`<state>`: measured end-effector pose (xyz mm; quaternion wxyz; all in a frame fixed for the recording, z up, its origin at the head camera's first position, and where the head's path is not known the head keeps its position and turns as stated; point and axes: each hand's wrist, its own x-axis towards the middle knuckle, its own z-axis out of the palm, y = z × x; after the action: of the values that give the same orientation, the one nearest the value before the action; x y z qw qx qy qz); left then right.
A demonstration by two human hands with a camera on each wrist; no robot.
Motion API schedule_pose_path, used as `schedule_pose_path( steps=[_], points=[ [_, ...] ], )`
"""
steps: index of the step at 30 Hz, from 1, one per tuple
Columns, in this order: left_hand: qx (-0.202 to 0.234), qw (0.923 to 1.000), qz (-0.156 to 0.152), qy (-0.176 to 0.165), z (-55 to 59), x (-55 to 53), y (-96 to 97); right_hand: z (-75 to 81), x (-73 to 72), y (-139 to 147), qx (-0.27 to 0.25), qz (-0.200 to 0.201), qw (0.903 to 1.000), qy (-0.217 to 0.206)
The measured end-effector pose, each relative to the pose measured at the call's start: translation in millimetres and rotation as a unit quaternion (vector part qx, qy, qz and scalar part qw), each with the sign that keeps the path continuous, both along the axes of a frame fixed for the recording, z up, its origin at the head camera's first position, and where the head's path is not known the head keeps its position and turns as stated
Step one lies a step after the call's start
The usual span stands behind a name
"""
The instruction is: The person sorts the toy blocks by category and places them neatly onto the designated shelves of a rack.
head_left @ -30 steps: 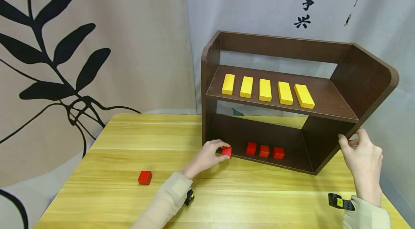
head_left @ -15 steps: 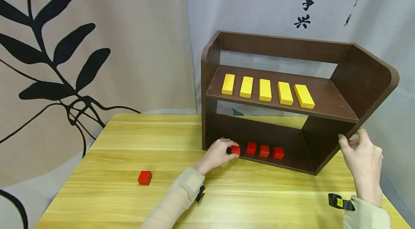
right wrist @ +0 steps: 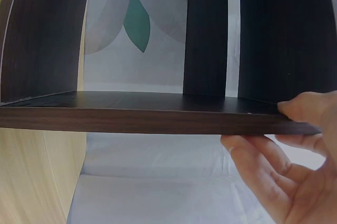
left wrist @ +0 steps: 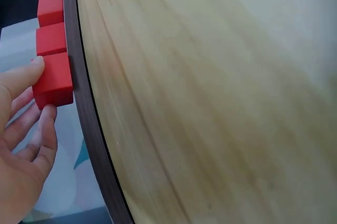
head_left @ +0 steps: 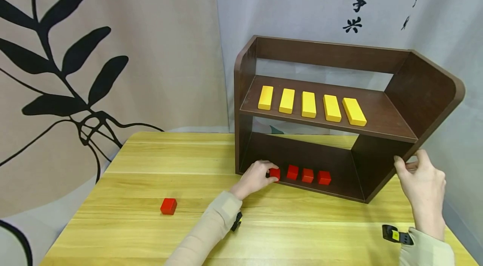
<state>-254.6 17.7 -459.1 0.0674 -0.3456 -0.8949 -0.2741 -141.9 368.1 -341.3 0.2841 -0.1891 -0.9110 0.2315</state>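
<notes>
At the left end of the lower shelf, my left hand point(head_left: 255, 178) pinches a red cube point(left wrist: 53, 80) between thumb and fingers, close to the shelf's front edge. Three more red cubes point(head_left: 307, 175) stand in a row to its right on the same shelf. My right hand point(head_left: 423, 186) grips the front edge of the right side panel of the dark brown shelf unit point(head_left: 332, 129). In the right wrist view the thumb lies on the panel's inner face and the fingers on its outer face. One red cube point(head_left: 168, 206) lies on the table at left.
Several yellow blocks point(head_left: 308, 104) lie side by side on the upper shelf. The unit stands at an angle on the wooden table point(head_left: 143, 165), near its right side. Hanging cloths point(head_left: 170, 48) cover the wall behind.
My left hand has moved right with its red cube, from the unit's left front corner to beside the row of cubes. It shifts little in the last half second. The right hand stays put.
</notes>
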Motion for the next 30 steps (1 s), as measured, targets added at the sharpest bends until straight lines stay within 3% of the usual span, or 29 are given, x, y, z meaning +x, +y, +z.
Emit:
schedule_pose_path(
  steps=[3,7,11,15,18,24,30],
  points=[
    [-0.021,0.9996,0.000,0.016,0.8,2.6,0.4,-1.0,0.4,0.1,0.000,0.000,1.0000,-0.001],
    [-0.071,0.9935,-0.012,0.088,4.9,9.9,-2.7,-1.8,0.6,0.1,0.001,0.001,1.0000,0.001],
    [-0.125,0.9773,-0.040,0.166,8.8,17.2,-8.8,-1.8,0.6,0.7,0.003,0.001,1.0000,0.009],
    [-0.183,0.9597,-0.057,0.206,8.9,23.0,-14.0,-1.7,0.6,1.2,0.002,-0.001,1.0000,0.007],
    [-0.224,0.9504,-0.057,0.208,9.2,26.5,-15.6,-0.4,0.2,0.9,0.000,-0.002,1.0000,0.000],
    [-0.294,0.9393,-0.049,0.170,9.4,31.7,-13.8,-0.1,0.3,-0.1,0.000,0.001,1.0000,0.005],
    [-0.313,0.9390,-0.049,0.134,8.7,30.7,-12.5,0.2,0.3,-0.1,-0.002,0.001,1.0000,0.005]
  ],
)
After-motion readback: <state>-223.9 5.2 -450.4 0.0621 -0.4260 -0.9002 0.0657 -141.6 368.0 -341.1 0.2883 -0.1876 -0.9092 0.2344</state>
